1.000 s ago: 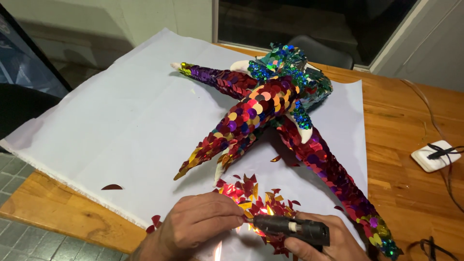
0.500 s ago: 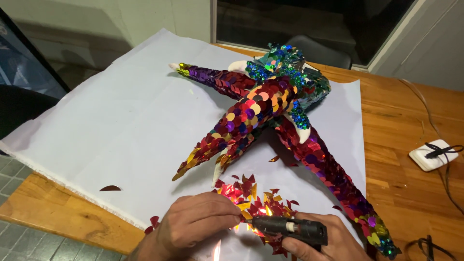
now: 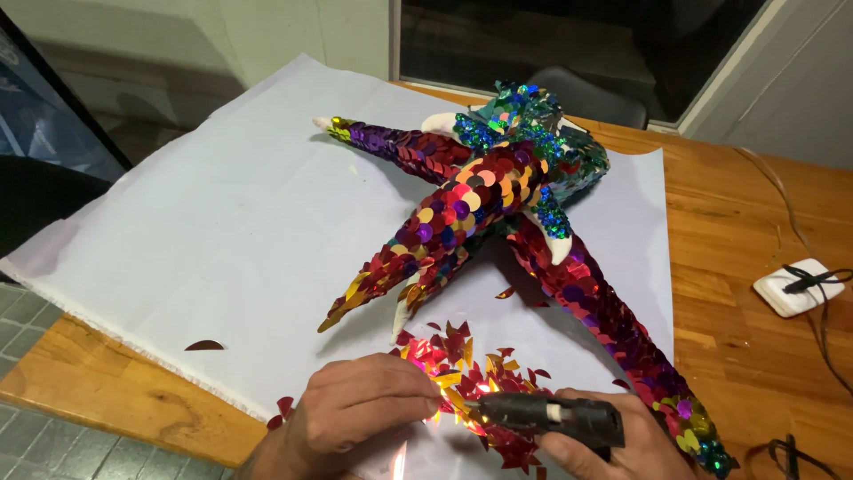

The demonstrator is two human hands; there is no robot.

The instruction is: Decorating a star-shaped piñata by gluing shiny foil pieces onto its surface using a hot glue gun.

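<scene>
**Gluing sequins at the near edge of the worktop**

Holding a black glue gun (image 3: 555, 418), the right hand (image 3: 613, 449) has its grip clamped around the tool's body, the gun's long axis lying level and its nozzle pointing toward the left hand (image 3: 364, 418). That left hand has its fingers curled together, fingertips pinched down on a gold sequin (image 3: 447, 402) right at the nozzle tip; whether the sequin is lifted or just pressed flat is hard to tell. Both grips sit in the loose pile of red and gold sequins (image 3: 471, 369), so the left hand is the nearer of the 2 to the work point. Beyond the grips, further from the person, lies the sequin-covered figure (image 3: 480, 200) with its long tapering limbs spread over the white sheet (image 3: 222, 222) on the wooden worktop (image 3: 755, 356). Its nearest limb tip points back toward the pile.
</scene>
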